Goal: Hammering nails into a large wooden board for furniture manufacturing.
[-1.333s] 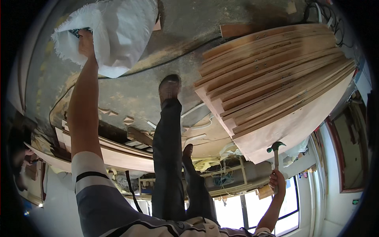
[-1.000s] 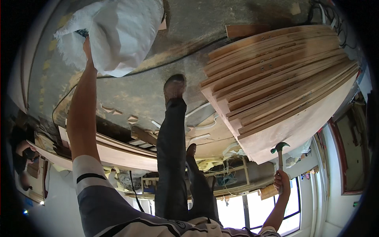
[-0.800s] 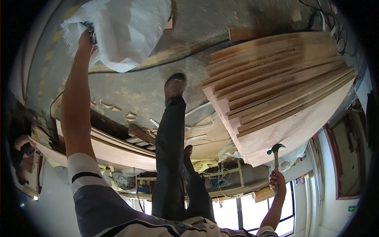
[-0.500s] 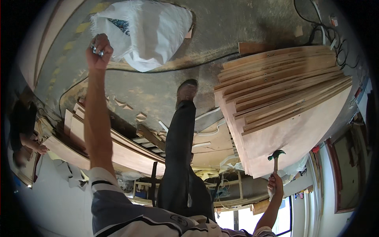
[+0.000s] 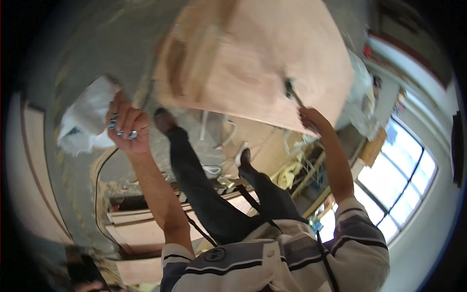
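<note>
My left hand (image 5: 132, 127) is held up with its fingers curled around several small shiny metal fittings (image 5: 116, 124); their exact kind is too small to make out. Behind that hand lies a white woven sack (image 5: 86, 117) on the floor. My right hand (image 5: 313, 119) grips a hammer (image 5: 296, 99) by its handle. Its dark green head is over the pale face of the top plywood panel (image 5: 253, 63) of the stack; whether it touches the wood I cannot tell. Motion blurs the panel and the hammer.
More plywood sheets (image 5: 146, 232) lie beside my left leg. A black cable (image 5: 95, 185) runs along the floor at the left. Clear plastic sheeting (image 5: 359, 104) hangs past the panel's right side, near a bright window (image 5: 389, 180). Yellow scraps (image 5: 288, 175) lie beyond my foot.
My view has swung toward the plywood stack, which now fills the upper middle. Both hands appear higher and nearer to the stack, still holding the fittings and the hammer. My legs are now apart in a stride.
</note>
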`<act>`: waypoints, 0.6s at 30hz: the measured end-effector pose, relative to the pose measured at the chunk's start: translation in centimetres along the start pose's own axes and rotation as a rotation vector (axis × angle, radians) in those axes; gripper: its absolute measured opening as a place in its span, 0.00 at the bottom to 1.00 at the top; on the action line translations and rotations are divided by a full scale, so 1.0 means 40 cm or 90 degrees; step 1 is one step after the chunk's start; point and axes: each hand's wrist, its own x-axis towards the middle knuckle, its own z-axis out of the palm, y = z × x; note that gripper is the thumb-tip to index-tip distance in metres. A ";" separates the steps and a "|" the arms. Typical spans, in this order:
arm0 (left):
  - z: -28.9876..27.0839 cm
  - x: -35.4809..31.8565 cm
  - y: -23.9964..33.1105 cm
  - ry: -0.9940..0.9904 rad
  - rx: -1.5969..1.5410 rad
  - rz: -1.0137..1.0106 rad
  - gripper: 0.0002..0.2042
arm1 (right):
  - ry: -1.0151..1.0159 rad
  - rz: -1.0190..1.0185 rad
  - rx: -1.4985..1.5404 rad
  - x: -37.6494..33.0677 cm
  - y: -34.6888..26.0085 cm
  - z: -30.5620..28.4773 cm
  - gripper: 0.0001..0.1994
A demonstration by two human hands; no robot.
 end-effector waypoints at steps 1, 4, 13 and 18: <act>0.026 0.024 -0.074 -0.003 0.012 -0.026 0.08 | -0.023 -0.022 0.037 -0.021 -0.007 0.014 0.14; 0.030 0.102 -0.298 -0.027 0.020 -0.122 0.07 | 0.033 0.014 0.013 0.005 0.004 -0.001 0.13; -0.010 0.160 -1.015 -0.022 -0.122 -0.270 0.09 | -0.033 -0.506 -0.547 0.180 0.239 -0.107 0.10; -0.031 0.084 -1.333 -0.032 -0.141 -0.232 0.11 | -0.170 -0.204 0.150 0.023 0.280 -0.267 0.15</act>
